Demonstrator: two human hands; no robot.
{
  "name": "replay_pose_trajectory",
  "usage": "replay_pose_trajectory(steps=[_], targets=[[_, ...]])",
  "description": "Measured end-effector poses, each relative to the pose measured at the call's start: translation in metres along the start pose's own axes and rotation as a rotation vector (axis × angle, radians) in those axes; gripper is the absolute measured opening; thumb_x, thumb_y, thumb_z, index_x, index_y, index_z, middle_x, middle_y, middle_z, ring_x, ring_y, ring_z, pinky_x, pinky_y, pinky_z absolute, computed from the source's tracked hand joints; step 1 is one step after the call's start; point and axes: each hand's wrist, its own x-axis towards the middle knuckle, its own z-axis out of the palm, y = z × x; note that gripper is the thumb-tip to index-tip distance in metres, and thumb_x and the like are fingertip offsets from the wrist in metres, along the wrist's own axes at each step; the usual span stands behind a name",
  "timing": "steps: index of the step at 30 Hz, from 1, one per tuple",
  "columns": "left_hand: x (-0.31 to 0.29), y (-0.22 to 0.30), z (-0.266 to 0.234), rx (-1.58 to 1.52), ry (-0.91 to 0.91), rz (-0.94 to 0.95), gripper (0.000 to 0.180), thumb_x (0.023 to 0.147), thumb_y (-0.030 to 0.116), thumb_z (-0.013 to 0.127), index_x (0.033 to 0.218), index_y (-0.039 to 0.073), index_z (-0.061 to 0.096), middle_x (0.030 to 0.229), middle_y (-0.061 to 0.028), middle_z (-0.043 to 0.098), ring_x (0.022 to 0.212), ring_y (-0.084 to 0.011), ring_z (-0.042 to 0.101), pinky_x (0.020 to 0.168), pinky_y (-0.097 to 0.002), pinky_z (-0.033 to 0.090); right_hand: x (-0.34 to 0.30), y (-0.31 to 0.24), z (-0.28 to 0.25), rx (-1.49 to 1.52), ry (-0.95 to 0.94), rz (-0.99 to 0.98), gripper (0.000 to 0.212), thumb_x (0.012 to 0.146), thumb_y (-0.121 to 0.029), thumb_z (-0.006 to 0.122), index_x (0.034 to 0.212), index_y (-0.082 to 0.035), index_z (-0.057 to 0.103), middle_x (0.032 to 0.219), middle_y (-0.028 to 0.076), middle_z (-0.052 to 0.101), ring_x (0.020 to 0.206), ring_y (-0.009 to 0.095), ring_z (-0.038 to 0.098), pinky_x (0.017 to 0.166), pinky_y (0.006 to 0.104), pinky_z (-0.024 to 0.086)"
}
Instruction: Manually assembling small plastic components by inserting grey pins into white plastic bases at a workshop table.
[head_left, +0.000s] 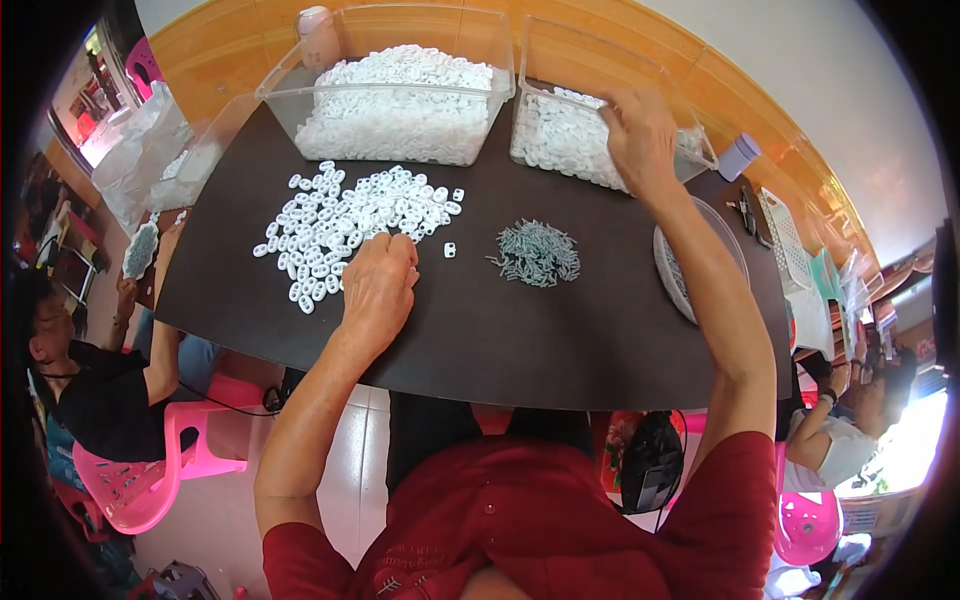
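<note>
My left hand (380, 285) rests at the near right edge of a loose pile of white oval two-holed plastic pieces (325, 215). Its fingers are curled in, and the back of the hand hides whatever they grip. My right hand (642, 140) reaches over the clear bin (535, 60) on the right, which holds many white pieces (565, 135). Its thumb and fingers are bent and a little apart above them, with nothing visible between them. A single white piece (449, 250) lies to the right of my left hand, near a heap of small grey screws (537, 252).
A larger clear bin (390, 90) full of white pieces stands at the back. A round tray (742, 255) sits under my right forearm. At the right end are a purple bottle (738, 157) and a white basket (785, 240). People sit at both sides on pink chairs (125, 490).
</note>
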Motion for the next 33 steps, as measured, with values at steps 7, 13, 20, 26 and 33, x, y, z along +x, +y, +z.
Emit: replay_pose_trajectory(steps=[7, 13, 20, 26, 33], targets=[[-0.022, 0.015, -0.005, -0.08, 0.092, 0.026, 0.01, 0.07, 0.002, 0.067, 0.074, 0.002, 0.058, 0.068, -0.0106, 0.053, 0.066, -0.0271, 0.056, 0.057, -0.0366, 0.043, -0.089, -0.083, -0.027, 0.444, -0.418, -0.154, 0.014, 0.067, 0.0, 0.066, 0.078, -0.008, 0.063, 0.07, 0.007, 0.054, 0.07, 0.027, 0.052, 0.061, 0.0365, 0.043], [-0.036, 0.033, -0.008, -0.468, 0.067, -0.108, 0.007, 0.076, 0.004, 0.066, 0.08, -0.001, 0.061, 0.069, -0.0076, 0.055, 0.062, -0.0168, 0.053, 0.058, -0.0274, 0.042, -0.109, -0.1, -0.019, 0.5, -0.436, -0.155, 0.014, 0.064, 0.0, 0.068, 0.076, -0.006, 0.061, 0.068, 0.006, 0.05, 0.067, 0.025, 0.049, 0.058, 0.0348, 0.041], [-0.047, 0.04, -0.002, -0.7, 0.121, -0.236, 0.012, 0.082, 0.009, 0.065, 0.083, -0.003, 0.062, 0.071, -0.0022, 0.054, 0.065, -0.0087, 0.049, 0.06, -0.022, 0.04, -0.113, -0.114, -0.018, 0.497, -0.459, -0.156, 0.01, 0.061, 0.004, 0.058, 0.064, -0.005, 0.055, 0.069, 0.009, 0.047, 0.07, 0.027, 0.047, 0.06, 0.0367, 0.039], [-0.048, 0.036, 0.002, -0.748, 0.161, -0.21, 0.009, 0.081, 0.007, 0.065, 0.084, -0.001, 0.062, 0.07, -0.005, 0.054, 0.061, -0.0128, 0.05, 0.057, -0.0248, 0.041, -0.111, -0.113, -0.013, 0.428, -0.523, -0.181, 0.014, 0.064, 0.001, 0.066, 0.072, -0.005, 0.055, 0.07, 0.008, 0.048, 0.07, 0.026, 0.048, 0.061, 0.036, 0.04], [-0.049, 0.031, 0.0, -0.946, 0.149, -0.336, 0.011, 0.083, 0.009, 0.065, 0.085, -0.002, 0.063, 0.073, -0.0003, 0.055, 0.065, -0.0068, 0.048, 0.059, -0.021, 0.04, -0.104, -0.121, -0.012, 0.406, -0.492, -0.281, 0.016, 0.065, 0.002, 0.065, 0.069, -0.004, 0.051, 0.069, 0.01, 0.046, 0.071, 0.027, 0.047, 0.063, 0.036, 0.039]])
